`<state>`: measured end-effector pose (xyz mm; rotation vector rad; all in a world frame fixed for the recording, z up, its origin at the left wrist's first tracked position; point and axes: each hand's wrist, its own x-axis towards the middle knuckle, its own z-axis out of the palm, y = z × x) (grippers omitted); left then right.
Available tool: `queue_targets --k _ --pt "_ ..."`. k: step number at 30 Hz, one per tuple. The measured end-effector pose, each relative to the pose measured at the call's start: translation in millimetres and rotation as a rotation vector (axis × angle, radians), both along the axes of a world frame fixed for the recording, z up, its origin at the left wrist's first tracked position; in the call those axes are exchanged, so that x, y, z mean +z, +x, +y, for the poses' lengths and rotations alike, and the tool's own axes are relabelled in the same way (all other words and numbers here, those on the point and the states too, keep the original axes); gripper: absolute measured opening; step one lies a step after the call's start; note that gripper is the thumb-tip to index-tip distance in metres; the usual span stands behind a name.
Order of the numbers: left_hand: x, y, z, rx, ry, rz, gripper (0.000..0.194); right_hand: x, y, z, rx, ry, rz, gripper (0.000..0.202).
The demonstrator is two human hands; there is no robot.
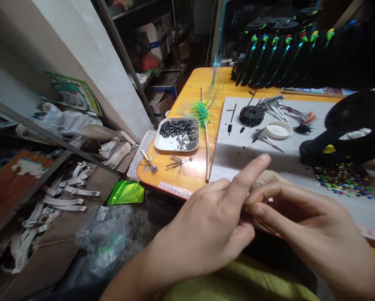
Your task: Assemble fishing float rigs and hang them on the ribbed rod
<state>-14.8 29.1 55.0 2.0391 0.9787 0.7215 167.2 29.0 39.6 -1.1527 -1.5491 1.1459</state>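
Small-parts workshop: before me, an orange worktable (196,171) carries a white tray (165,143) of small black cylinders (176,127), a black spool (252,115) and loose multicoloured beads (340,182). Adjacent metal shelving (125,46) holds cartons (154,39).

Shiny green packet (126,192) lies low beside the work area, clear plastic bag (106,238) just in front of it, white curved strips (64,201) scattered on cardboard (56,257) to its left. Behind-left of the packet: white plastic bag (57,119), green printed packaging (77,98). Beyond it, upper right, metal shelf (125,46) with boxes (154,39), red bag (149,61).
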Motion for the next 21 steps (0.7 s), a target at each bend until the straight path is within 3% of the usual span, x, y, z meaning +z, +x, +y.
queue_targets --k 8,14,17,21 --pt "-1.1 -0.1 -0.4 0.016 0.009 -0.043 0.078 -3.5 4.4 -0.8 0.013 0.054 -0.05 0.004" --pt "-5.3 -3.9 0.1 0.0 0.051 -0.059 0.076 -4.9 21.5 -9.1 0.081 0.354 -0.363 0.019" --pt "-6.0 -4.6 0.1 0.002 0.093 -0.079 0.075 -1.7 24.8 -13.5 0.055 0.406 -0.45 0.026" --pt "-4.7 -3.5 -0.2 0.004 0.144 -0.077 0.078 3.5 19.9 -14.0 -0.027 0.53 -0.441 0.016"
